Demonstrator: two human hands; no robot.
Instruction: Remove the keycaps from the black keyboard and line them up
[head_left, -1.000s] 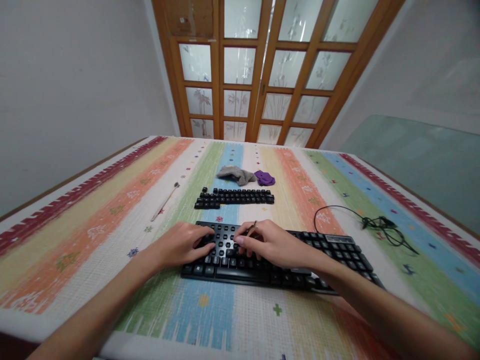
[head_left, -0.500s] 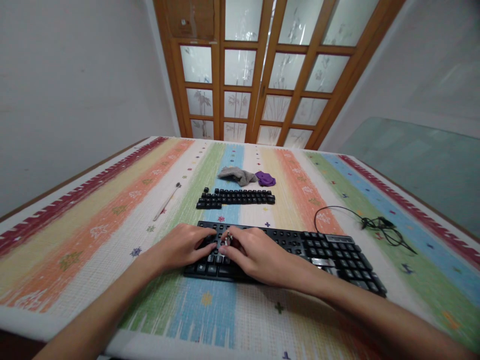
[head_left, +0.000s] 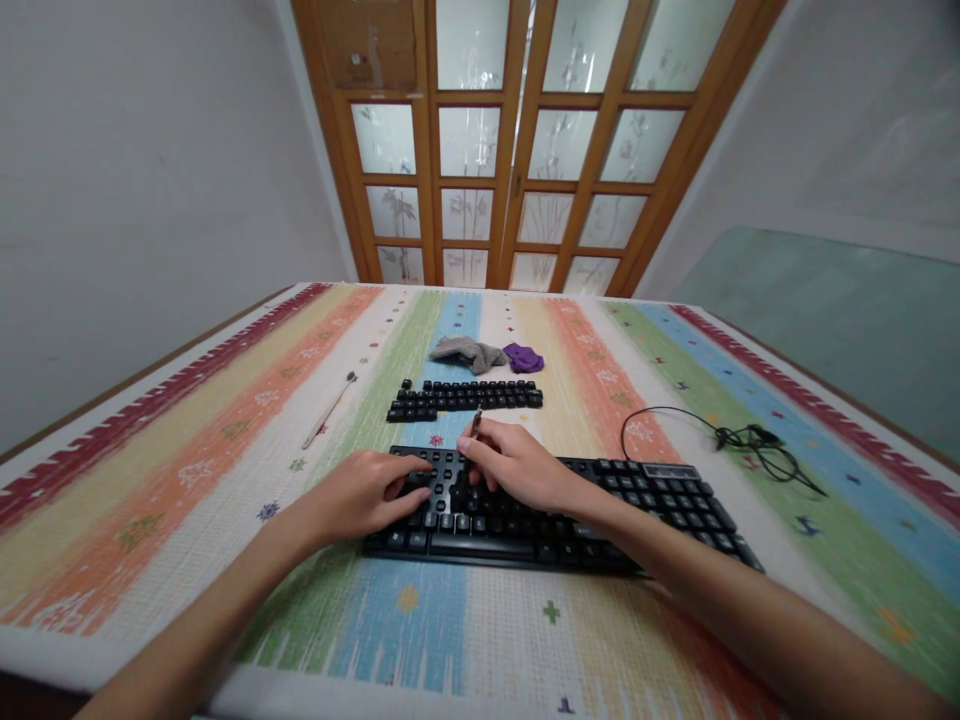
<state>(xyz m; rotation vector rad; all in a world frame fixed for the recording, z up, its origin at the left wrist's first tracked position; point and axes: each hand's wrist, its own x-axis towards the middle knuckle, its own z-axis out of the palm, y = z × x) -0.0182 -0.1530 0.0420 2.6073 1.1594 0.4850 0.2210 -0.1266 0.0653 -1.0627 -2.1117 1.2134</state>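
A black keyboard (head_left: pixel 480 546) lies across the cloth in front of me. Several keycaps are off its upper left part, where bare key posts show. My left hand (head_left: pixel 351 498) rests at the keyboard's left end, thumb and forefinger apart on either side of the bare posts, holding nothing. Over the upper middle of the keyboard, my right hand (head_left: pixel 521 468) pinches a small, dark, thin object (head_left: pixel 476 424) that sticks up between thumb and fingers. Its kind is too small to make out. Beyond the keyboard, loose black keycaps (head_left: pixel 484 397) stand in rows.
A thin brush-like stick (head_left: pixel 328 412) with a dark head lies to the left. A grey cloth (head_left: pixel 469 354) and a purple cloth (head_left: pixel 523 358) are bunched behind the keycaps. The keyboard's cable (head_left: pixel 757 445) is coiled at right on the striped tablecloth (head_left: pixel 187 530).
My right hand has lifted from the keyboard's left-hand keys and moved away and slightly right, with the small object still pinched. My left hand stays at the keyboard's left end.
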